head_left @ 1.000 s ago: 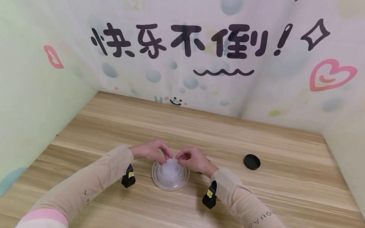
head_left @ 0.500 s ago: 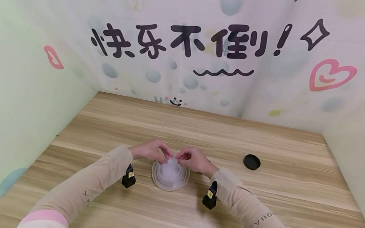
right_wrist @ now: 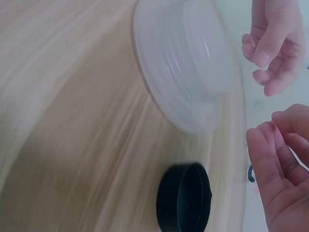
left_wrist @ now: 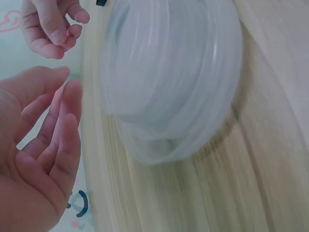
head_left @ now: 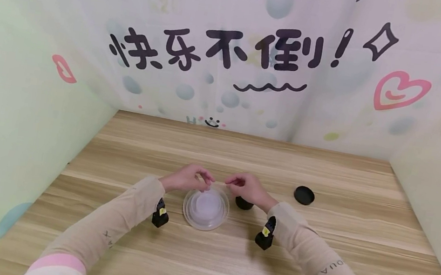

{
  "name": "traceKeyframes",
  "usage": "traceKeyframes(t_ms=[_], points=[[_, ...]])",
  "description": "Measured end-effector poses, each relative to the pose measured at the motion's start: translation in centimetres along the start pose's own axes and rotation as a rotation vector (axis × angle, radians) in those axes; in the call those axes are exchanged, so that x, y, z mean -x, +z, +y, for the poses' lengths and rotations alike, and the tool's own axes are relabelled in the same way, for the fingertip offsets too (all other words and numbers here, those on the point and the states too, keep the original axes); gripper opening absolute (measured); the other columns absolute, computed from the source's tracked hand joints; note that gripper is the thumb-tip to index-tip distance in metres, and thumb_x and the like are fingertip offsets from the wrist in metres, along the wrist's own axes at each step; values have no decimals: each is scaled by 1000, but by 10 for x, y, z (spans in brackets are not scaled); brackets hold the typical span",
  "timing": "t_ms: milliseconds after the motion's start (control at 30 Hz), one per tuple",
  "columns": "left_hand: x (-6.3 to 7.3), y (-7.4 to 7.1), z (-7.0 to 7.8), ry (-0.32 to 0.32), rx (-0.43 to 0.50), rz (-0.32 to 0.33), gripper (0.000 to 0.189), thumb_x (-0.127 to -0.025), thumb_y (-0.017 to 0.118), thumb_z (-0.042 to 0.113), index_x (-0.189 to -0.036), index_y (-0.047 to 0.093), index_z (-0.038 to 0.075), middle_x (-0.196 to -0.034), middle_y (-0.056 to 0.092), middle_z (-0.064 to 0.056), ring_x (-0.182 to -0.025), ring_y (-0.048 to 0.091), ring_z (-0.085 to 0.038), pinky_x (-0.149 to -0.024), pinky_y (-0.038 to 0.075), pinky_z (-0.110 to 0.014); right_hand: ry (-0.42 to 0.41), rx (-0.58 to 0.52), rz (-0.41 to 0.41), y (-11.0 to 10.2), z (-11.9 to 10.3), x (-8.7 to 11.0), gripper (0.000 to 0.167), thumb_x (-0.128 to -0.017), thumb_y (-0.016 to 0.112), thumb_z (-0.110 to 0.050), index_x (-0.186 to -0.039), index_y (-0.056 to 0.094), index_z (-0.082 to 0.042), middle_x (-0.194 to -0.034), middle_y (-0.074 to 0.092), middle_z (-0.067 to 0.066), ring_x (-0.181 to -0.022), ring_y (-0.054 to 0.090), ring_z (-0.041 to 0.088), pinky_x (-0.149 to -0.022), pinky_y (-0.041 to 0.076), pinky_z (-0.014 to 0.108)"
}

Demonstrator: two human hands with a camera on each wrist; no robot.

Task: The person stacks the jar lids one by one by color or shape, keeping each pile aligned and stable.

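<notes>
A stack of translucent round plastic pieces point(head_left: 205, 210), broad at the base and narrower on top, sits on the wooden table; it looks like nested bowls or lids. My left hand point(head_left: 191, 179) hovers just above its far left side, fingers loosely bent and thumb close to the fingertips. Opposite it, my right hand point(head_left: 248, 187) is raised at the far right of the stack with similarly relaxed fingers. Both wrist views show the two hands apart from the stack point(left_wrist: 169, 72), with nothing held. Beneath the right hand stands a shallow black round cap point(right_wrist: 169, 198), partly covered in the head view.
Another black round cap point(head_left: 304, 195) lies farther right on the wooden table point(head_left: 194, 265). A white printed cloth point(head_left: 209, 98) hangs behind the table's back edge, with pale walls on both sides.
Both hands have lifted off the top of the stack, and the right one has shifted right. More of the stack's top and the nearer black cap now show. The stack stays in place.
</notes>
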State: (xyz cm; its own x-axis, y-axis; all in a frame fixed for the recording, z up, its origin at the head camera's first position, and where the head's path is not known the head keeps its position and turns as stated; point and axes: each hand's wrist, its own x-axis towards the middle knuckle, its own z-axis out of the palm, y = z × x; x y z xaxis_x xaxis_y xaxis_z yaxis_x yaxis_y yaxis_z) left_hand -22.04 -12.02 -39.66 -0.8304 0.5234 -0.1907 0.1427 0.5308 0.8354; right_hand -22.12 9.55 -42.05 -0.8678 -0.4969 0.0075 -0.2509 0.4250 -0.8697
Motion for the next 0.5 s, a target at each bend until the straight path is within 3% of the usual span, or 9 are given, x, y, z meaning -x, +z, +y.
traceKeyframes(t_ms=[167, 233, 267, 400, 500], points=[[-4, 5, 12, 84, -38, 45, 27, -79, 63, 2, -104, 58, -6, -93, 60, -14, -85, 57, -24, -75, 48, -29, 22, -60, 21, -11, 5, 5, 20, -83, 57, 0, -98, 59, 12, -87, 60, 24, -73, 60, 29, -61, 53, 29], [-11, 9, 8, 126, -55, 51, 28, -78, 64, 3, -104, 59, -6, -93, 60, -14, -86, 56, -22, -75, 48, -25, 31, -70, 29, -15, 7, 8, 20, -83, 56, 1, -98, 57, 14, -86, 59, 24, -75, 59, 34, -61, 53, 31], [-17, 11, 5, 136, -59, 52, 28, -78, 64, 4, -104, 59, -5, -93, 60, -14, -85, 56, -21, -74, 48, -23, 34, -67, 35, -17, 8, 9, 19, -83, 56, 2, -97, 57, 15, -86, 60, 24, -75, 59, 35, -62, 53, 32], [-24, 21, 13, 173, -74, 48, 28, -78, 64, 2, -104, 59, -7, -97, 60, -20, -81, 58, -21, -72, 48, -21, 19, -43, 68, -25, 12, 15, 17, -82, 55, 5, -95, 57, 16, -83, 60, 25, -72, 58, 39, -61, 52, 40], [-30, 28, 21, 200, -88, 57, 27, -77, 64, 2, -103, 60, -6, -94, 61, -18, -77, 59, -20, -70, 48, -19, 18, -33, 87, -33, 16, 20, 18, -82, 55, 4, -96, 58, 15, -85, 60, 27, -71, 59, 36, -62, 52, 41]])
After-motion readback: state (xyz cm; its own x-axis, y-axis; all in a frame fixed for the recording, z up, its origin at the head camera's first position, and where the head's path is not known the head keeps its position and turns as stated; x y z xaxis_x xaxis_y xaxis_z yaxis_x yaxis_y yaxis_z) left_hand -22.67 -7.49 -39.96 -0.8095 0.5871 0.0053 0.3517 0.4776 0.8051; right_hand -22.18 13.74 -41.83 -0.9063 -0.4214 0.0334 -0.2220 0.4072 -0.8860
